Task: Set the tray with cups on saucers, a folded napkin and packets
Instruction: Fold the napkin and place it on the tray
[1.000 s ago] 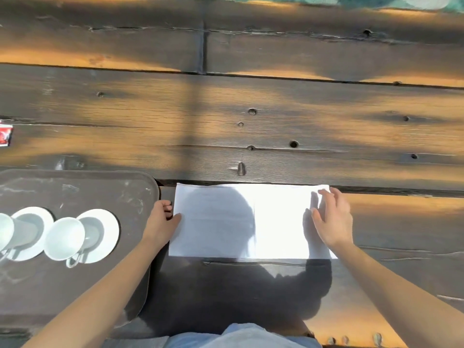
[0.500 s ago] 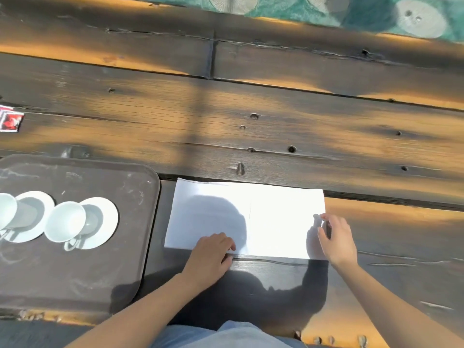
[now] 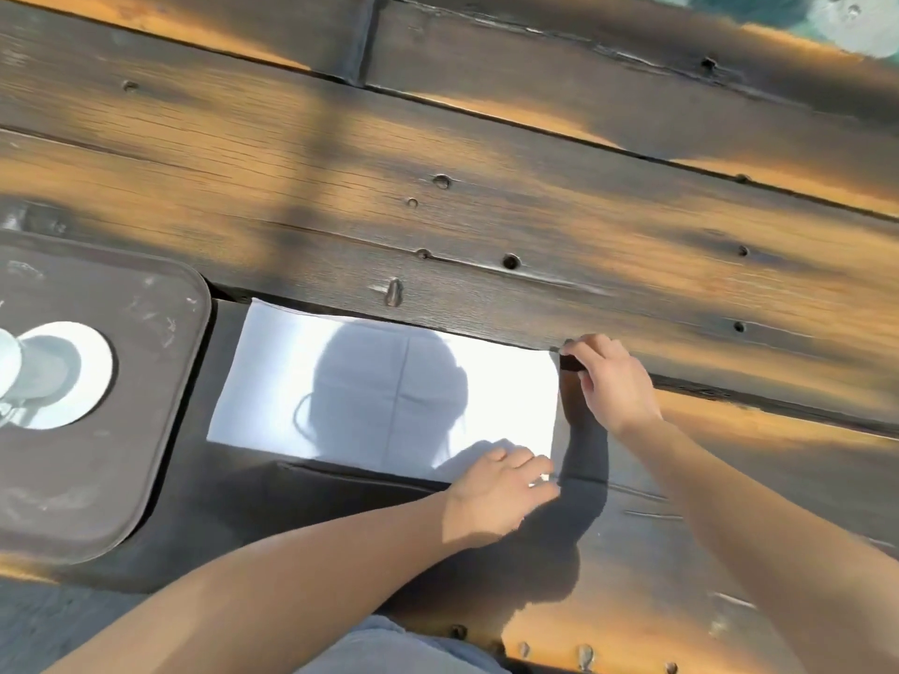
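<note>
A white napkin (image 3: 389, 386) lies flat on the dark wooden table, with crease lines across its middle. My left hand (image 3: 496, 493) pinches its near right corner. My right hand (image 3: 613, 381) pinches its far right corner with curled fingers. Left of the napkin sits a dark tray (image 3: 121, 430). On it stands a white cup (image 3: 7, 362) on a white saucer (image 3: 73, 377), cut off by the left edge of the view. No packets are in view.
The wooden table (image 3: 486, 187) of broad planks with knots and gaps stretches far beyond the napkin. A teal patterned surface (image 3: 827, 17) shows past its far edge at top right. The table's near edge runs under my arms.
My left hand slid along the napkin's near edge to its right corner. My right hand moved up to the far right corner. The view shifted right, so one cup and the packets left the frame.
</note>
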